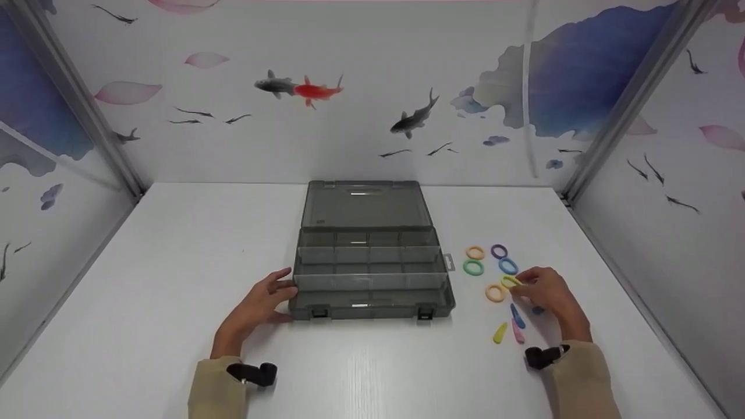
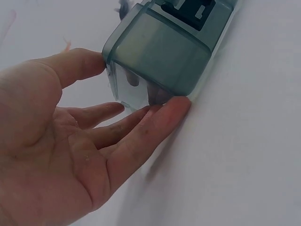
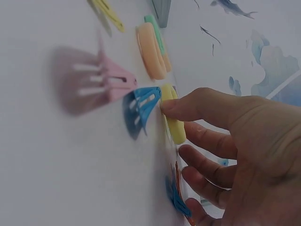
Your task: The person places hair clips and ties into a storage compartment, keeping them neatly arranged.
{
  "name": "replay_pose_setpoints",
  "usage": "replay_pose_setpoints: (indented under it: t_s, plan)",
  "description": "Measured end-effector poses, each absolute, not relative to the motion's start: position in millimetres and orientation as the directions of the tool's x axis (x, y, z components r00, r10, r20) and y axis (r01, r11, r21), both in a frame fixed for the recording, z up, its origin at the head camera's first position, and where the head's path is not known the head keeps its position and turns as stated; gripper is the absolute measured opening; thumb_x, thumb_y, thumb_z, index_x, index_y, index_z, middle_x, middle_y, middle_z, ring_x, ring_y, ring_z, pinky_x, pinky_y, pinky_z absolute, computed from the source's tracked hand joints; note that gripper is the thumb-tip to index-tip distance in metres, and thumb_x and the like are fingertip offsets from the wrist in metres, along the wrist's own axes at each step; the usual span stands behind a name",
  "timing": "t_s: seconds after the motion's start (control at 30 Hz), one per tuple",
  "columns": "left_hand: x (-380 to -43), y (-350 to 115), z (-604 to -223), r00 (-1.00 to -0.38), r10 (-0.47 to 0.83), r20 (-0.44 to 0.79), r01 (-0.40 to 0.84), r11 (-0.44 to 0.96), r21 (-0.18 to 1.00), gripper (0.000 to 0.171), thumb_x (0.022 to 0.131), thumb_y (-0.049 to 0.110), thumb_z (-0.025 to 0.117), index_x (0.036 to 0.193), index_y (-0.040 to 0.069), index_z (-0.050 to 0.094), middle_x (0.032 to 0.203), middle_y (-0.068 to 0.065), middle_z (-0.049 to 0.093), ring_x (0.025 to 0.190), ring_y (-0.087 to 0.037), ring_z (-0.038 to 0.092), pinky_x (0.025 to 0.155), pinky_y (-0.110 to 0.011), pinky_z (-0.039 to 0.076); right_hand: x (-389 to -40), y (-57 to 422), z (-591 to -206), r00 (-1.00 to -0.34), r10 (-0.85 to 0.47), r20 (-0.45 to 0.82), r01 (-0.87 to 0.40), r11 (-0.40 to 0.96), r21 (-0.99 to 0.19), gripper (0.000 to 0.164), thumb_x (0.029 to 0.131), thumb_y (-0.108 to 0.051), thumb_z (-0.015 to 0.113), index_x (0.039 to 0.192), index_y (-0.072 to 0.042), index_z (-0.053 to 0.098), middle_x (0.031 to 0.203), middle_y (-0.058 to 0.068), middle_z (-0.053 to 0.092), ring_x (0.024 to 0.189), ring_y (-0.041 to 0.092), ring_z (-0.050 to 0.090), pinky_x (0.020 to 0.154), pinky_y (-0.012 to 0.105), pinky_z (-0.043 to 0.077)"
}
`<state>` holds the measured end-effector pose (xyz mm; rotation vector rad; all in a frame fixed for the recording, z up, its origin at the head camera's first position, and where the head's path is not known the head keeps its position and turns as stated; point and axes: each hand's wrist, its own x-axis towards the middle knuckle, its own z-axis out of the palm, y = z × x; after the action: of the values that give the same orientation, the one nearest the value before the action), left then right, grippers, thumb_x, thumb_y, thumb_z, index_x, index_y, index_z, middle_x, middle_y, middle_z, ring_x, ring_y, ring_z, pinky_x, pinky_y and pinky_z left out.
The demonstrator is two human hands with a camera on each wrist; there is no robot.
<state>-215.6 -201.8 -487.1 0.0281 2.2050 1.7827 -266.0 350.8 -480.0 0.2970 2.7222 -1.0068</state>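
A grey see-through compartment box (image 1: 372, 312) lies on the white table with its lid (image 1: 366, 203) folded back. At its front left corner, my left hand (image 1: 259, 302) touches the side with fairly straight fingers; the left wrist view shows the fingertips against the box corner (image 2: 160, 56). My right hand (image 1: 550, 294) pinches a yellow hair tie (image 3: 176, 122) between thumb and index finger, its other fingers loosely bent. Beside that hand lie an orange hair tie (image 1: 495, 301), a blue hair tie (image 1: 508, 258) and a blue hair clip (image 3: 146, 101).
More hair ties, purple (image 1: 499, 244), green (image 1: 466, 267) and orange (image 1: 475, 259), lie right of the box. Pink (image 1: 518, 333) and yellow (image 1: 500, 333) hair clips lie nearer me. Another blue clip (image 3: 178, 202) sits under my right hand. Printed walls (image 1: 361, 151) enclose the table.
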Motion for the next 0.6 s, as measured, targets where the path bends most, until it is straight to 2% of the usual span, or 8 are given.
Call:
replay_pose_setpoints:
  t_s: [0.17,0.3,0.37,0.47,0.6]
  plan:
    - [-215.5,-203.3,-488.8,-0.951,0.22,-0.217,-0.165,0.232,0.959,0.065,0.103,0.022,0.054,0.158,0.004,0.024,0.157,-0.029,0.034,0.144,-0.046,0.037,0.093,-0.048,0.059,-266.8,350.0,-471.4,-0.954,0.107,-0.282,0.268,0.727,-0.632,0.056,0.093,-0.031,0.068,0.135,0.004,0.053,0.135,0.031,0.051,0.101,0.029,0.059,0.078,0.029,0.055]
    - [-217.1,-202.9,-489.7,-0.951,0.22,-0.216,-0.165,0.227,0.96,0.063,0.103,0.023,0.054,0.157,0.005,0.027,0.156,-0.027,0.034,0.144,-0.045,0.037,0.092,-0.047,0.059,-266.9,345.1,-459.0,-0.966,0.086,-0.245,0.23,0.72,-0.655,0.058,0.094,-0.032,0.067,0.137,0.004,0.052,0.142,0.035,0.042,0.107,0.034,0.057,0.076,0.031,0.06]
    - [-218.4,-202.8,-490.0,-0.953,0.215,-0.212,-0.162,0.228,0.96,0.062,0.103,0.022,0.054,0.157,0.005,0.028,0.156,-0.027,0.035,0.144,-0.045,0.037,0.091,-0.047,0.06,-266.5,340.0,-452.4,-0.974,0.075,-0.215,0.202,0.719,-0.665,0.058,0.094,-0.035,0.067,0.137,0.002,0.052,0.145,0.034,0.039,0.116,0.04,0.054,0.082,0.038,0.061]
    - [-218.7,-203.6,-490.0,-0.954,0.213,-0.209,-0.161,0.224,0.961,0.061,0.103,0.021,0.054,0.157,0.005,0.029,0.156,-0.026,0.036,0.144,-0.044,0.038,0.091,-0.046,0.06,-268.8,332.7,-445.2,-0.989,0.046,-0.138,0.129,0.723,-0.679,0.056,0.095,-0.034,0.067,0.135,0.003,0.054,0.146,0.033,0.04,0.128,0.046,0.046,0.099,0.051,0.054]
    - [-218.1,-204.5,-490.5,-0.953,0.217,-0.21,-0.16,0.226,0.961,0.061,0.104,0.021,0.054,0.157,0.006,0.029,0.157,-0.026,0.035,0.143,-0.044,0.038,0.091,-0.045,0.06,-277.2,322.3,-433.7,-0.999,0.025,-0.023,0.034,0.728,-0.684,0.052,0.094,-0.03,0.068,0.13,0.005,0.057,0.141,0.031,0.048,0.131,0.047,0.045,0.107,0.058,0.044]
